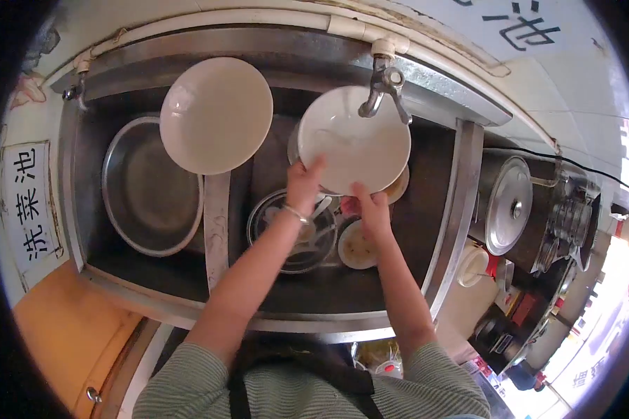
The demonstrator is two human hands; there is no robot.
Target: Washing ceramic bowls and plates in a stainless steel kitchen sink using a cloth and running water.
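Note:
A large white bowl (354, 152), tilted towards me, is held in both hands beneath the metal tap (382, 86) of the right sink basin. My left hand (305, 186) grips its near left rim, thumb inside. My right hand (371, 209) holds the near right rim; something pinkish shows by its fingers, too unclear to name. Under my forearms, a round basin (254, 243) contains spoons. A small bowl (356, 249) with dark bits stands beside it, and another bowl (400, 186) is partly hidden behind the held one. A second large white bowl (217, 115) rests at the sink divider (217, 230).
An oval steel basin (154, 188) occupies the left sink, near another tap (73, 93). Right of the sink's steel rim (453, 209) stand a lidded pot (508, 204) and a white bucket (473, 266). Part of a person (524, 376) shows far off at right.

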